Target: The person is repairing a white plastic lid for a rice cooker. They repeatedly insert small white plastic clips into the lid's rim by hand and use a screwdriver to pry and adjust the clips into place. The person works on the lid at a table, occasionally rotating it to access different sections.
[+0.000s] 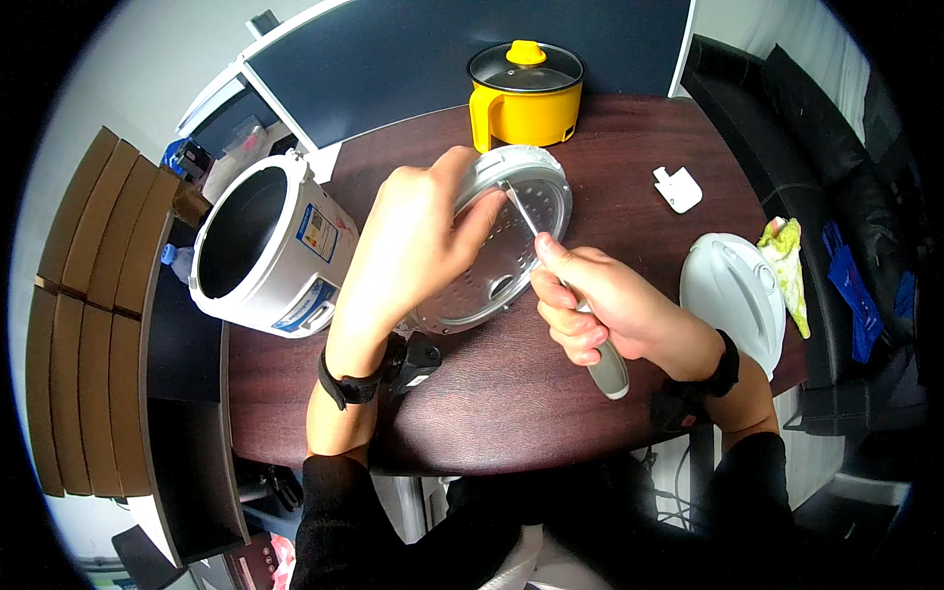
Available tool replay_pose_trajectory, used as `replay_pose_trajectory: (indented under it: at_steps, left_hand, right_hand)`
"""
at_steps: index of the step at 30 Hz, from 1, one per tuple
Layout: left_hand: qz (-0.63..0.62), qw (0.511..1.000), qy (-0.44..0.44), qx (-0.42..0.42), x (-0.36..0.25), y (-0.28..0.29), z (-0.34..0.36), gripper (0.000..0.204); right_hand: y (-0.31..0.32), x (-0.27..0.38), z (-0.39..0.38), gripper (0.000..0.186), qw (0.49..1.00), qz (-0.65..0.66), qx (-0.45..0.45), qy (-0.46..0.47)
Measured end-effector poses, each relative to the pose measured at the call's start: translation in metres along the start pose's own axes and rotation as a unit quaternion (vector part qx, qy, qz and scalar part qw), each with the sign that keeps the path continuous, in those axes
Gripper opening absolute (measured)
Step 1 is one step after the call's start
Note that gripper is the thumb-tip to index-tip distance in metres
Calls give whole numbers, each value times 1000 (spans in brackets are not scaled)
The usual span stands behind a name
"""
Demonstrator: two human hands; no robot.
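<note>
My left hand (408, 231) is closed on the upper left rim of a round grey rice cooker lid (497, 261), which stands tilted with its dimpled metal side showing. In my right hand (615, 305) is a screwdriver (612, 376) with a grey handle, fingers wrapped round it. Its thin shaft slants up to the lid's rim, where the tip meets my left thumb's edge; whether it sits in a screw is too small to tell. Left of my left forearm, the white rice cooker body (320, 236) is lidless, showing its dark inside.
Behind the lid stands a yellow electric pot (536, 113) with a glass cover. To the right lie a small white plastic piece (678, 190), a white oval lid cover (728, 295) and a yellow-green cloth (784, 265). Cardboard boxes (84, 324) are stacked left of the brown table (472, 413).
</note>
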State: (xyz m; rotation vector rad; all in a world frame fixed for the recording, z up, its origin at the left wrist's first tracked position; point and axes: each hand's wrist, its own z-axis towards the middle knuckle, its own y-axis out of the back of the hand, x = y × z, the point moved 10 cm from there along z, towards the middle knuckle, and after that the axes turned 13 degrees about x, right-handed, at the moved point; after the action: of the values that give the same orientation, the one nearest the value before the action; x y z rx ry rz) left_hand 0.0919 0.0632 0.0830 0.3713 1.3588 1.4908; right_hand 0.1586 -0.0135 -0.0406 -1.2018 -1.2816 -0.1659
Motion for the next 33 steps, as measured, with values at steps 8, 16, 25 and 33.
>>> replay_pose_trajectory:
  at_steps: [8,16,25,33]
  left_hand:
    - [26,999,-6,-19,-3,2,-2,31]
    - [-21,999,36,14,2,3,1,30]
    - [8,1000,0,-17,-10,-2,-5,32]
    - [40,999,-1,-9,-14,-5,-3,26]
  right_hand:
    - [-22,-9,0,58,983,156,97,-20]
    - [34,24,-13,53,946,-302,-120,-5]
    - [-3,86,-61,51,574,-728,-374,31]
    - [22,73,-46,59,719,-632,-287,21]
